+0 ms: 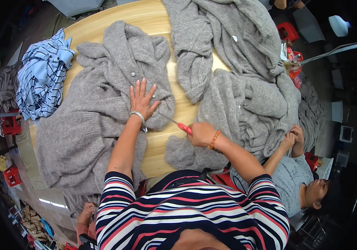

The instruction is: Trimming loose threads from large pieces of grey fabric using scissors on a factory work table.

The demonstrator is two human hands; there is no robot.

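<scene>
1. Head view, setting: workshop floor [37, 196] around a pale wooden table [145, 16] with a curved edge; red plastic stools [11, 125] stand at the left margin, and another red stool [286, 30] at upper right. The room's rim is dark and I cannot read much there.

2. Head view, goods on the table: one grey knitted cardigan [87, 125] spread out flat at left, its button placket [133, 74] running up the middle; a heap of more grey knitwear [245, 83] at centre and right; a bundle of blue striped cloth [41, 75] at the far left edge.

3. Head view, my left hand [141, 100]: open, fingers splayed, pressed flat on the cardigan just beside the placket. It grips nothing. A pale bangle [137, 115] sits at the wrist.

4. Head view, my right hand [201, 134]: closed round a small red-handled snipping tool [182, 127], its thin point aimed at the cardigan's hem near my left hand. An orange bead bracelet [214, 139] is on that wrist.

5. Progress, as I judge it: one cardigan is under attention at the placket. The large heap looks unsorted, so much appears to be left. I cannot tell which pieces are finished.

6. Others: a co-worker's hands [295, 135] handle knitwear at the right edge; another person's hand [86, 210] shows at lower left.
</scene>
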